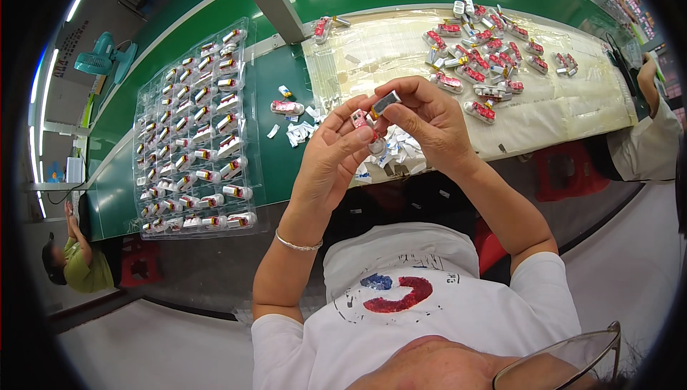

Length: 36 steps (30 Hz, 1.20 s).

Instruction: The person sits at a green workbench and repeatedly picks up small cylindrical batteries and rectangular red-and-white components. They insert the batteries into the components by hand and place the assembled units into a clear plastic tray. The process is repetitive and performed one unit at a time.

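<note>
Above the table's near edge, my two hands meet with their fingertips close together. My left hand (325,154) is closed round a small white casing with a red patterned face (360,119). Between thumb and fingers my right hand (433,125) pinches a flat silver battery cell (385,104) with a yellowish end, right beside the casing. Fingers partly cover both pieces, and whether they are joined by wires I cannot tell. Below and behind the hands lies a heap of small white paper scraps (404,150). Another red-and-white casing (287,107) rests on the green table left of my hands.
A clear plastic tray (250,104) with rows of casings and cells covers the left of the green table (279,157). Many loose casings (486,54) lie on the cream sheet (379,46). A grey post (268,0) stands behind. One person (84,265) is left, another (647,132) right.
</note>
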Motion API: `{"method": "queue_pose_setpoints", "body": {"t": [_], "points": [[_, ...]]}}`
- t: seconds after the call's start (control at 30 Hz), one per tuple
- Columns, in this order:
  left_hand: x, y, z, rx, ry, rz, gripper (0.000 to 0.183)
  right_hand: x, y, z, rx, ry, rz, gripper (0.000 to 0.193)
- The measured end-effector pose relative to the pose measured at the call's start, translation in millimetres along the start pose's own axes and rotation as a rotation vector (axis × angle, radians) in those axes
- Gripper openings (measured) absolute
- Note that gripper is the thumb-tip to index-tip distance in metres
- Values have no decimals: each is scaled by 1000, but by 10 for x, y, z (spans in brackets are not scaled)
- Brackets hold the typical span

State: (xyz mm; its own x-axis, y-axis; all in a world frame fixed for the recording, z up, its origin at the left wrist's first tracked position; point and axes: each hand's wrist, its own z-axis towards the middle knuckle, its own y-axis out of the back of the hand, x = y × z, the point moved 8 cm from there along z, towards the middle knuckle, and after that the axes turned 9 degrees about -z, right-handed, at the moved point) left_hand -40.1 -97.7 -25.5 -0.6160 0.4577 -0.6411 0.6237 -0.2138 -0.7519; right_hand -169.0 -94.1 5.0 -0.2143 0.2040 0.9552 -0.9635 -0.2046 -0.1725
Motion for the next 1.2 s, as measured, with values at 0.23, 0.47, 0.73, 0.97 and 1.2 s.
{"method": "queue_pose_setpoints", "body": {"t": [0.23,0.47,0.73,0.97,1.2], "points": [[33,128,-46,-78,-46,-72,46,78,-19,-2,6,7,-42,32],[-108,-49,-180,-14,-235,164,40,164,-20,-12,18,21,-155,30],[-238,9,-250,-89,-479,431,34,398,-46,29,-1,205,-605,25],[-274,6,-290,-127,-512,426,31,564,-257,-49,-24,575,-1037,31],[-348,-59,-353,-108,-572,544,32,619,-384,-102,-1,695,-1242,36]]}}
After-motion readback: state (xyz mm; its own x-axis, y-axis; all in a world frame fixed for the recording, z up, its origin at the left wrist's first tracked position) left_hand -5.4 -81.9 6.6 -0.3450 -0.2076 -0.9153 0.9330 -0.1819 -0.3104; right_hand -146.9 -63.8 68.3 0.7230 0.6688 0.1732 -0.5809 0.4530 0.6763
